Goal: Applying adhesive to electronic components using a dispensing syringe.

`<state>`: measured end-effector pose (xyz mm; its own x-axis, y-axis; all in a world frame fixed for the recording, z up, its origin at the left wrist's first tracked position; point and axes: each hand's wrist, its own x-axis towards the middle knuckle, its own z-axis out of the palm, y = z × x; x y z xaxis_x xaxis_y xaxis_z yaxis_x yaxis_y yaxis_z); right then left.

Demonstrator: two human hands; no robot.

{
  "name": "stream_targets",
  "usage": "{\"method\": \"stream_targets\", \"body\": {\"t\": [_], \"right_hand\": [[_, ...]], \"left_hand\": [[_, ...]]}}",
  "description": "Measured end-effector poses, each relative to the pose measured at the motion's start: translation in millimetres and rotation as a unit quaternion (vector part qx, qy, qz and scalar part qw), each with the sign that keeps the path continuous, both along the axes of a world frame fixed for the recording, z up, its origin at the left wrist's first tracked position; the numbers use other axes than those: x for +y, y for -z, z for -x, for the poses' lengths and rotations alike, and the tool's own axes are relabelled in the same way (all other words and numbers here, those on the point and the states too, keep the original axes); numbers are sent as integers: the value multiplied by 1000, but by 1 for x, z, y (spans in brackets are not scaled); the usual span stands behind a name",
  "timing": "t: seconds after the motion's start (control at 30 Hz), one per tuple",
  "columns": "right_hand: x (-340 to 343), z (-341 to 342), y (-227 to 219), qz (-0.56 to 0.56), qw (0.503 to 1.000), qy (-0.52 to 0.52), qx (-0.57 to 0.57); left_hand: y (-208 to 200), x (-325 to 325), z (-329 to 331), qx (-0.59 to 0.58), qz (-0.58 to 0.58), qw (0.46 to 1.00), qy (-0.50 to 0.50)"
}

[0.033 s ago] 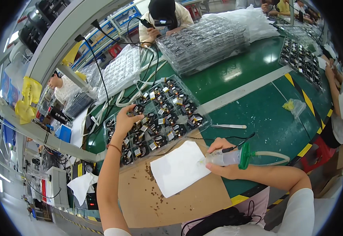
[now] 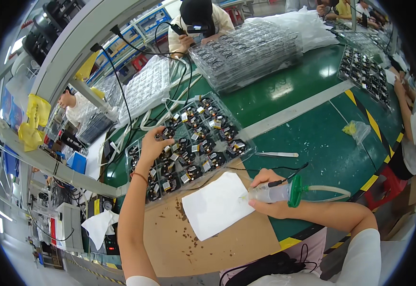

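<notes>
My left hand (image 2: 153, 147) reaches over a clear plastic tray (image 2: 249, 148) filled with small round black electronic parts. Its thumb and forefinger close around one black part (image 2: 168, 132) at the tray's left side, which still sits in its pocket. My right hand (image 2: 278, 209) grips a clear dispensing syringe (image 2: 278, 193) with a green cap and a hose at its back end. The syringe lies nearly level, its thin tip pointing left over a white paper sheet (image 2: 212, 207). That sheet rests on brown cardboard (image 2: 169, 252).
White tweezers (image 2: 277, 154) lie right of the tray on the green table (image 2: 313, 128). Stacked clear trays (image 2: 246, 55) stand beyond, before a co-worker (image 2: 200, 19). Black cables (image 2: 127, 97) hang left. A small plastic bag (image 2: 357, 129) and another filled tray (image 2: 365, 76) are at right.
My right hand and the syringe have shifted very slightly left. My left hand stays at the same part.
</notes>
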<state>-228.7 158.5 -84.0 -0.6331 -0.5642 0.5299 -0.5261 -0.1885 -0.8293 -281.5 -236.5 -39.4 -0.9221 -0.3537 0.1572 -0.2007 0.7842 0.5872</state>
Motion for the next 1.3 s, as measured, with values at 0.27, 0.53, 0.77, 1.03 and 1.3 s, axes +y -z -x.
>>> {"method": "stream_targets", "body": {"t": [0.27, 0.53, 0.77, 1.03, 1.3], "right_hand": [[2, 4, 2, 10, 1000, 2, 1], [-2, 2, -1, 16, 1000, -12, -11], [-6, 2, 5, 33, 999, -21, -10], [-9, -2, 4, 40, 999, -22, -3], [-3, 10, 7, 50, 997, 39, -51]], "left_hand": [[13, -7, 51, -74, 106, 988, 90], [16, -37, 81, -153, 0, 986, 59], [35, -14, 104, -223, 314, 915, -116], [36, -22, 96, 95, 20, 974, -203], [-25, 47, 19, 157, -568, 802, 100]]}}
